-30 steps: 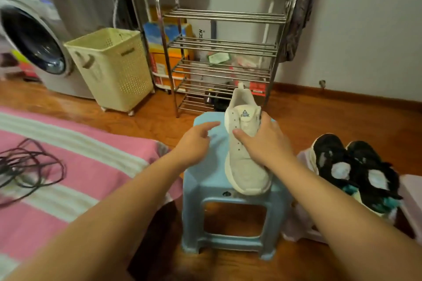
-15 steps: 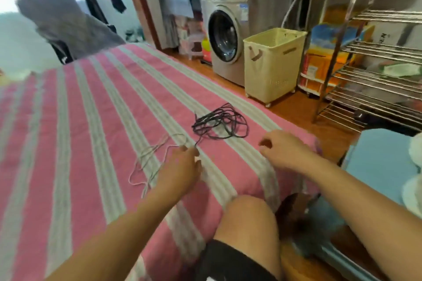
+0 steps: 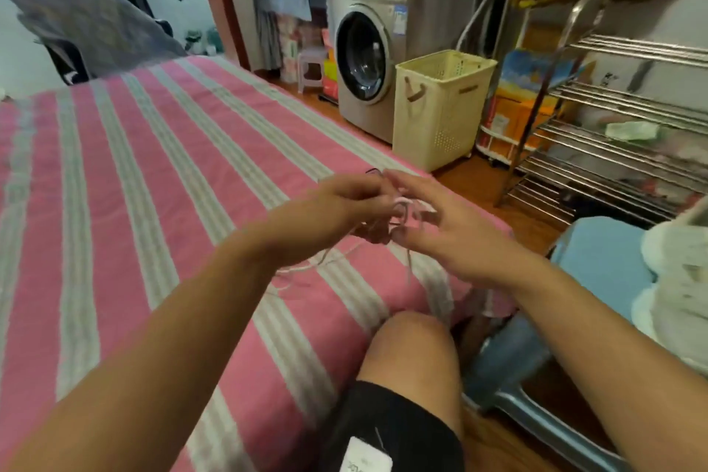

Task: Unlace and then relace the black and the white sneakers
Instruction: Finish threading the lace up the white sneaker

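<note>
Both my hands meet above the pink striped bed (image 3: 161, 180). My left hand (image 3: 344, 203) pinches a white shoelace (image 3: 325, 261) whose strands trail down onto the bedcover. My right hand (image 3: 444, 230) has a loop of the same lace among its spread fingers, and one end hangs below its thumb. Behind my hands only a small bit of the black laces (image 3: 373, 170) shows. The white sneaker (image 3: 682, 280) lies on the blue stool (image 3: 605, 261) at the right edge, partly cut off. The black sneakers are out of view.
A cream laundry basket (image 3: 440, 107) and a washing machine (image 3: 364, 61) stand beyond the bed's corner. A metal shoe rack (image 3: 620, 134) fills the right side. My bare knee (image 3: 413, 349) is between bed and stool.
My view swung from the stool to the bed. My left hand lifted the white lace off the cover, and my right hand moved in to meet it, covering the black laces.
</note>
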### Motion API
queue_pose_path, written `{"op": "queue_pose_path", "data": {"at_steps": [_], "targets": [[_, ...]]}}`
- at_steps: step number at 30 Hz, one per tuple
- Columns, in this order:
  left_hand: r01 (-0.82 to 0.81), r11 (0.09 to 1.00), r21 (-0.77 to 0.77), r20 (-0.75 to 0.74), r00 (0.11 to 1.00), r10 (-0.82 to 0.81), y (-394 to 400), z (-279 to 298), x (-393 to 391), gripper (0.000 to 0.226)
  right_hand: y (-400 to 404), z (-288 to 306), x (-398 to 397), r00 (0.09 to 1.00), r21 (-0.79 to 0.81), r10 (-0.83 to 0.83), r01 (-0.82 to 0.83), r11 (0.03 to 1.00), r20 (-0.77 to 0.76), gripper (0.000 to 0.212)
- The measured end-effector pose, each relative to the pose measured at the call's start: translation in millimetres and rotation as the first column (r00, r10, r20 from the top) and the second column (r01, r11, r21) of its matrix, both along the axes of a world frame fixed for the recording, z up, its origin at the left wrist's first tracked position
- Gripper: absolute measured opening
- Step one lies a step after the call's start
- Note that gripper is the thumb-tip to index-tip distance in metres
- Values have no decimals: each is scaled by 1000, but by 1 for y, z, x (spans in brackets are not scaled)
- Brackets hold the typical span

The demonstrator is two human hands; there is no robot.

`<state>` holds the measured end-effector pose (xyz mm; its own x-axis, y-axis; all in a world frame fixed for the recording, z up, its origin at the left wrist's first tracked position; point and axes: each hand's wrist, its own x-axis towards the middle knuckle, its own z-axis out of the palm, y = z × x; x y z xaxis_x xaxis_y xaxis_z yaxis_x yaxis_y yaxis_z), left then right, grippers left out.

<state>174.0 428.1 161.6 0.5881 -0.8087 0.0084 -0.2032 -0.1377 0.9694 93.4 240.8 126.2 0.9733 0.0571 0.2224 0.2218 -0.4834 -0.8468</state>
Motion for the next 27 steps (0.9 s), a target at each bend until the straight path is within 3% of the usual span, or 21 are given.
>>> {"op": "queue_pose_path", "data": {"at_steps": [3, 6, 12, 16, 19, 21, 22, 25, 27], "targets": [[86, 991, -107, -142, 985, -101, -60, 46, -23, 21, -39, 33, -52, 982, 281, -188, 171, 944, 35, 20], [55, 988, -146, -166, 983, -79, -122, 54, -45, 32, -98, 42, -116, 941, 484, -323, 328, 811, -95, 31], [347, 938, -17, -308, 891, -335, -242, -6, -90, 33, -201, 27, -226, 789, 507, -544, 606, 613, -286, 34], [513, 850, 119, -334, 827, -452, -301, -45, -119, 34, -248, -6, -277, 670, 384, -679, 736, 557, -299, 36], [520, 812, 267, -192, 854, -484, -323, -69, -122, 41, -262, -39, -305, 658, 534, -671, 724, 437, -342, 33], [453, 834, 315, -63, 887, -458, -327, -85, -123, 41, -263, -62, -319, 673, 592, -623, 707, 386, -398, 31], [425, 852, 305, -58, 901, -429, -327, -93, -123, 40, -261, -70, -325, 655, 536, -613, 741, 405, -442, 30], [444, 865, 234, -157, 895, -417, -327, -107, -126, 37, -254, -78, -325, 587, 136, -642, 781, 609, -494, 20], [515, 837, 186, -148, 856, -495, -332, -105, -133, 37, -250, -73, -311, 631, 206, -577, 747, 632, -519, 21]]}}
